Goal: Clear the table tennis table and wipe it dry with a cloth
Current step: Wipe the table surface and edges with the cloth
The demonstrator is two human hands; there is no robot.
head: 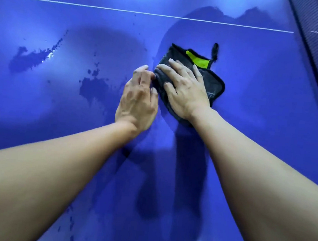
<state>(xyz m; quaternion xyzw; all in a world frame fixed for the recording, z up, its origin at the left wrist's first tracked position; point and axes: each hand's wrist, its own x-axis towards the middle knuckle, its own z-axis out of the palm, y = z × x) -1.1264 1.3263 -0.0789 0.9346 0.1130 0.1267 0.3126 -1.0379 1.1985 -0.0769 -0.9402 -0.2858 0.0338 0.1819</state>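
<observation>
Cloth (214, 83), grey and folded, lies on the blue table (250, 129) right of centre. It is best kept flat under even pressure and drawn left in overlapping strokes through the puddles (93, 88), so water is lifted rather than smeared. It is pressed by the right hand (184, 88), fingers spread and nearly straight. Its left edge is touched by the left hand (139, 99), fingers loosely bent; whether that edge is pinched cannot be told.

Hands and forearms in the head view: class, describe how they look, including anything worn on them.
The left hand and right hand are bare: no gloves, no rings showing. The left forearm and right forearm are uncovered to the frame's edge: no sleeves, watch, bracelet or markings visible.
</observation>
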